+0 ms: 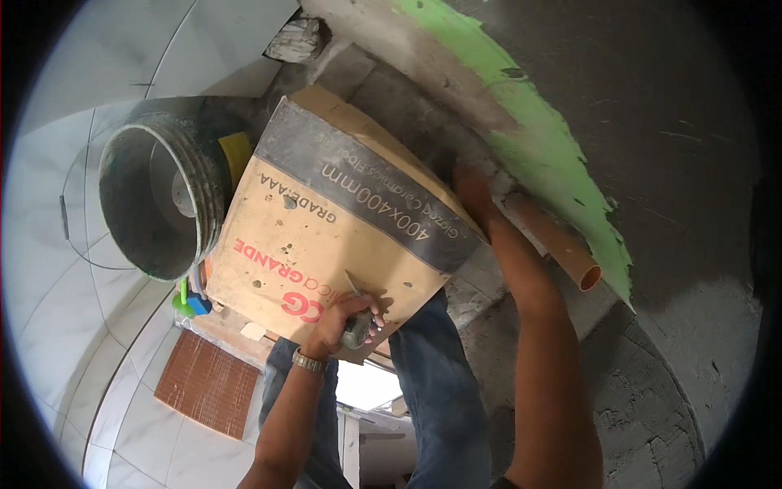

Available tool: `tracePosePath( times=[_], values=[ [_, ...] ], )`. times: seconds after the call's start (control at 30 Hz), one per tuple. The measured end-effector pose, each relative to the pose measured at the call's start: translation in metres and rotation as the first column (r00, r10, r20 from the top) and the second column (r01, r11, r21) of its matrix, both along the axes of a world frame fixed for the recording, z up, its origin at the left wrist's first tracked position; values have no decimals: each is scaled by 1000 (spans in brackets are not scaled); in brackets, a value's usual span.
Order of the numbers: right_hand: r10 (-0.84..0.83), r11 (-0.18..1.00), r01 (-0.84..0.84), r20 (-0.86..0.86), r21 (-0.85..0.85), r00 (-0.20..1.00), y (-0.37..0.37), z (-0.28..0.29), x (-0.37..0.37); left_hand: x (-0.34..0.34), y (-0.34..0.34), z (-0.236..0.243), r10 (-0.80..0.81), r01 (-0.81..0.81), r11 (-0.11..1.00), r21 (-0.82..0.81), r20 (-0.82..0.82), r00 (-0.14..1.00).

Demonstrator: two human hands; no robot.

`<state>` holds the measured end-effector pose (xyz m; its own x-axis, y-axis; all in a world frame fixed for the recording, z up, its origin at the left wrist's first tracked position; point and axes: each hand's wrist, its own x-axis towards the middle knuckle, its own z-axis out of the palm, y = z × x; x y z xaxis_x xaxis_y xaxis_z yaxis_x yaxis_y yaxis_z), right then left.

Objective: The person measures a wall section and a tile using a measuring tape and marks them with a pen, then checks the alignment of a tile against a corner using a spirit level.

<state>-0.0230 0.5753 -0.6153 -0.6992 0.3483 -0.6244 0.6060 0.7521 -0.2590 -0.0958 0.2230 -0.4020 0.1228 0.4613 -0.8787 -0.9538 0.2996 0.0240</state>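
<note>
A large tan cardboard tile carton (269, 220) with a dark printed band stands tilted in front of me, specked with grey spatters. My left hand (346, 319) is closed around a small tool (356, 330) with a rounded grey-green handle and a thin pale shaft, over the carton's near lower part. The tool's exact kind is unclear. My right hand (472, 189) reaches behind the carton's right edge into shadow, and its fingers are hidden there. Close to the right forearm lies an orange-brown pipe (562, 248) with its open end toward me.
Left of the carton, a dirty bucket (213, 187) with a wire handle lies tipped, a yellow piece (235, 155) beside it. A brown ribbed tile (208, 383) rests on pale marbled flooring. At right rises a rough grey wall (668, 163) with a green strip (538, 130). Crumpled bag (295, 41) behind.
</note>
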Motion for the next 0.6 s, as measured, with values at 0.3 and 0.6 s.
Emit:
tracePosePath(
  times=[0.3, 0.6],
  values=[
    [8, 998, -2, 87, -61, 996, 23, 36, -45, -1, 0, 0, 6, -6, 1000, 26, 11, 1000],
    [-9, 1000, 8, -228, -6, 974, 17, -8, 48, 6, -11, -12, 32, -31, 999, -17, 84, 996]
  ],
)
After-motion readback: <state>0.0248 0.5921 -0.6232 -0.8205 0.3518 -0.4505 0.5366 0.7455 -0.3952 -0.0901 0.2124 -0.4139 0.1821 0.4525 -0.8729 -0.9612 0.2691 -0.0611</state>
